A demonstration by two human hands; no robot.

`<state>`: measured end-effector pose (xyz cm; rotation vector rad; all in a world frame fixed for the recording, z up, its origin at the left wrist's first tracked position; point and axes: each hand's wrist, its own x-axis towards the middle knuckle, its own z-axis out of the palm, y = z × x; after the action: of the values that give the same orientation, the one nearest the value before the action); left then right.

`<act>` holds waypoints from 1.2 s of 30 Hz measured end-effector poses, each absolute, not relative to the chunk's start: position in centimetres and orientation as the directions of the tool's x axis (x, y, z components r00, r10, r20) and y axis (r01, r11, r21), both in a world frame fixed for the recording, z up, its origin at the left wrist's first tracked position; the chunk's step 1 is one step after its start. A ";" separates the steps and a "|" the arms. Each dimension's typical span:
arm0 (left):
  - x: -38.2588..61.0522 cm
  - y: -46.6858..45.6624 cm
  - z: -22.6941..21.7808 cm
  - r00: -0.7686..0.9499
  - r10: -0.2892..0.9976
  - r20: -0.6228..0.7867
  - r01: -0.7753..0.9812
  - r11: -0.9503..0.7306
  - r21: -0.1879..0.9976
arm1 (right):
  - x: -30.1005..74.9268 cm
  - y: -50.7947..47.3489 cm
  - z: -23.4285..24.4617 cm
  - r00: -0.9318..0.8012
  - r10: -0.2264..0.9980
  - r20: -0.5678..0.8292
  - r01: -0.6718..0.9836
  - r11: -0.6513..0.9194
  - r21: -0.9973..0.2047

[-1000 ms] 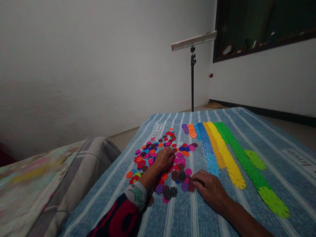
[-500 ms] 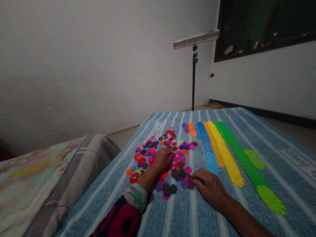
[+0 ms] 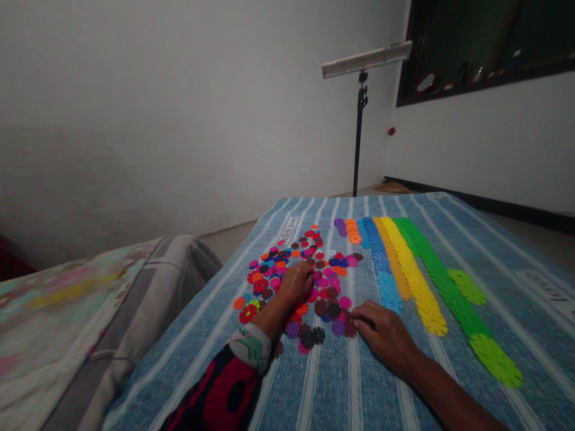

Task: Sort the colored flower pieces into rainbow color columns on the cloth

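Note:
A loose pile of notched plastic discs (image 3: 333, 310) in mixed red, pink, brown, blue and orange lies on a striped blue cloth. Over the middle of the pile is my left hand (image 3: 295, 282), its fingers curled down among the discs; whatever they hold is hidden. My right hand (image 3: 381, 329) rests at the pile's right edge, fingers bent and closed, its tips by a brown disc (image 3: 350, 325). Whether it grips that disc I cannot tell. Right of the pile, overlapping discs form rows by colour, including a yellow row (image 3: 417, 281) and a green row (image 3: 442, 281).
The striped cloth (image 3: 179, 371) covers the table. Shorter purple (image 3: 340, 227) and orange rows (image 3: 353, 231) lie at the far end. A patterned cover (image 3: 67, 311) drapes something on the left. Behind stands a lamp on a black pole (image 3: 358, 137) near the wall.
The view has shifted slightly, so the lamp and cloth appear a little higher and further right. Both hands stay at nearly the same spots on the pile.

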<state>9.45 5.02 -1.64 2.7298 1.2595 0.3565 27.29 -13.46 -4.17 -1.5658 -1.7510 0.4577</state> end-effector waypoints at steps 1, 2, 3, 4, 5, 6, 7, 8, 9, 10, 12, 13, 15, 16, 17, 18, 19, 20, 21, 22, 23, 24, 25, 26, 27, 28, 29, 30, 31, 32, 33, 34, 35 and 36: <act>9.4 5.0 -1.7 0.624 0.763 0.168 0.737 -0.646 0.198 | 27.3 -13.4 -4.2 0.006 0.959 0.284 0.699 0.199 -0.687; 9.4 5.0 -1.7 0.620 0.766 0.173 0.740 -0.643 0.196 | 27.3 -13.4 -4.3 0.006 0.958 0.287 0.698 0.201 -0.687; 9.4 5.0 -1.7 0.613 0.770 0.177 0.745 -0.638 0.194 | 27.3 -13.4 -4.3 0.009 0.957 0.288 0.698 0.201 -0.687; 9.4 5.0 -1.6 0.606 0.775 0.178 0.751 -0.631 0.194 | 27.3 -13.4 -4.3 0.012 0.957 0.289 0.698 0.199 -0.688; 9.5 4.9 -1.5 0.600 0.780 0.177 0.755 -0.625 0.196 | 27.3 -13.3 -4.3 0.015 0.957 0.289 0.697 0.197 -0.689; 9.7 4.9 -1.4 0.596 0.784 0.177 0.758 -0.621 0.200 | 27.3 -13.3 -4.3 0.017 0.957 0.288 0.696 0.196 -0.691; 9.9 4.8 -1.2 0.594 0.784 0.179 0.757 -0.620 0.207 | 27.3 -13.3 -4.3 0.017 0.958 0.287 0.695 0.195 -0.692; 10.2 4.7 -0.9 0.595 0.784 0.180 0.754 -0.621 0.213 | 27.3 -13.3 -4.3 0.016 0.958 0.286 0.693 0.196 -0.694; 10.7 4.6 -0.5 0.595 0.783 0.181 0.752 -0.622 0.216 | 27.3 -13.2 -4.4 0.015 0.958 0.285 0.691 0.196 -0.696; 11.2 4.6 -0.2 0.595 0.784 0.178 0.754 -0.621 0.215 | 27.3 -13.2 -4.4 0.016 0.959 0.284 0.688 0.195 -0.699; 12.6 4.6 0.4 0.580 0.799 0.156 0.776 -0.601 0.193 | 27.3 -13.2 -4.4 0.019 0.960 0.278 0.683 0.191 -0.705; 13.4 4.7 0.6 0.568 0.811 0.139 0.792 -0.585 0.176 | 27.3 -13.2 -4.4 0.019 0.961 0.275 0.681 0.189 -0.708; 14.9 5.2 0.9 0.540 0.836 0.100 0.822 -0.549 0.148 | 27.3 -13.2 -4.3 0.017 0.962 0.271 0.679 0.188 -0.710; 15.7 5.5 0.9 0.527 0.846 0.080 0.834 -0.533 0.143 | 27.3 -13.2 -4.2 0.016 0.963 0.271 0.679 0.188 -0.710; 16.3 5.9 0.9 0.517 0.853 0.062 0.842 -0.521 0.142 | 27.3 -13.2 -4.2 0.016 0.963 0.271 0.679 0.188 -0.710; 16.8 6.2 0.9 0.510 0.859 0.043 0.848 -0.510 0.142 | 27.2 -13.2 -4.1 0.018 0.962 0.271 0.680 0.187 -0.709; 17.3 6.6 0.8 0.503 0.864 0.024 0.854 -0.501 0.142 | 27.2 -13.2 -4.1 0.019 0.962 0.271 0.682 0.186 -0.707; 17.6 6.8 0.8 0.497 0.868 0.006 0.859 -0.493 0.142 | 27.2 -13.2 -4.1 0.018 0.962 0.272 0.686 0.186 -0.704; 17.8 7.1 0.8 0.494 0.869 -0.010 0.861 -0.488 0.142 | 27.2 -13.1 -4.1 0.018 0.962 0.273 0.689 0.186 -0.700; 17.9 7.2 0.8 0.492 0.870 -0.021 0.863 -0.485 0.143 | 27.2 -13.1 -4.1 0.018 0.962 0.274 0.693 0.186 -0.697; 17.9 7.3 0.8 0.492 0.870 -0.030 0.863 -0.483 0.149 | 27.1 -13.0 -4.1 0.019 0.961 0.275 0.695 0.185 -0.695; 17.8 7.4 0.8 0.491 0.870 -0.035 0.863 -0.480 0.159 | 27.1 -13.0 -4.2 0.021 0.961 0.276 0.695 0.184 -0.695; 17.7 7.5 0.9 0.488 0.872 -0.035 0.862 -0.476 0.172 | 27.1 -12.9 -4.2 0.022 0.961 0.275 0.694 0.183 -0.696; 17.6 7.5 0.9 0.485 0.874 -0.030 0.862 -0.472 0.188 | 27.1 -12.9 -4.2 0.025 0.961 0.275 0.692 0.182 -0.699; 17.6 7.5 0.9 0.480 0.877 -0.024 0.861 -0.466 0.205 | 27.1 -12.9 -4.2 0.027 0.961 0.276 0.690 0.182 -0.701; 17.5 7.5 0.9 0.475 0.880 -0.012 0.859 -0.461 0.223 | 27.0 -12.9 -4.1 0.028 0.960 0.278 0.688 0.183 -0.702; 17.4 7.5 0.9 0.474 0.880 0.002 0.853 -0.460 0.245 | 27.0 -12.9 -4.1 0.030 0.959 0.280 0.687 0.184 -0.703; 17.3 7.5 0.9 0.475 0.880 0.016 0.845 -0.461 0.272 | 27.0 -12.9 -4.0 0.032 0.959 0.282 0.687 0.183 -0.703; 17.2 7.5 0.9 0.480 0.877 0.028 0.831 -0.465 0.307 | 26.9 -12.9 -4.0 0.035 0.958 0.284 0.688 0.183 -0.703; 17.2 7.6 0.9 0.486 0.873 0.036 0.813 -0.467 0.349 | 26.9 -12.9 -3.9 0.039 0.958 0.286 0.689 0.181 -0.702; 17.1 7.7 0.9 0.494 0.869 0.041 0.790 -0.467 0.398 | 26.9 -12.9 -3.9 0.043 0.957 0.287 0.689 0.179 -0.702; 17.1 7.8 0.8 0.503 0.863 0.047 0.761 -0.468 0.448 | 26.8 -12.9 -3.9 0.047 0.956 0.288 0.689 0.178 -0.703; 17.2 8.0 0.8 0.510 0.858 0.054 0.731 -0.466 0.498 | 26.8 -12.9 -3.9 0.049 0.956 0.289 0.688 0.178 -0.703; 17.3 8.2 0.9 0.516 0.854 0.064 0.700 -0.463 0.543 | 26.8 -12.8 -3.9 0.051 0.956 0.290 0.688 0.177 -0.704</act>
<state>17.26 8.22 0.86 2.3061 1.2727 0.4562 26.77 -12.82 -3.91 -1.5747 -1.6996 0.4488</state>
